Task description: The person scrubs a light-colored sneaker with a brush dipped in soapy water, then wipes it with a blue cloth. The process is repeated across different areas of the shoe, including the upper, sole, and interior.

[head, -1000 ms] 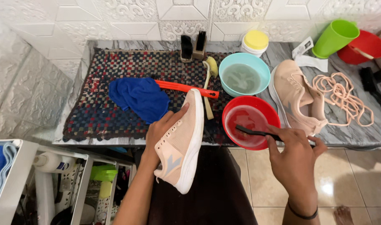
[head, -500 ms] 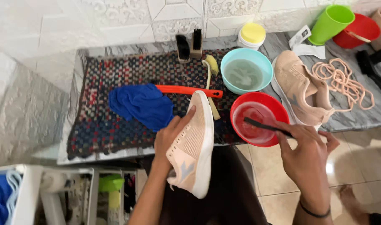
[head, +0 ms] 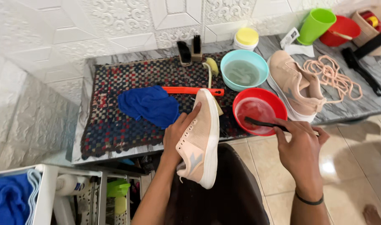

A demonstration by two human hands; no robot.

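Peach shoe (head: 200, 135), red bowl (head: 278, 100), blue cloth (head: 149, 105), checkered multicolour mat (head: 111, 116).

**Peach shoe and black brush**

Peach shoe (head: 200, 139) with white sole, laces removed, held tilted on its side, toe toward the counter, heel hanging below its edge. Thin black brush (head: 263, 123) lying across red bowl (head: 278, 103), bristle end dipped in cloudy water.

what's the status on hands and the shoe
Left hand grips shoe. Right hand dips brush in red bowl. Nothing in the way.
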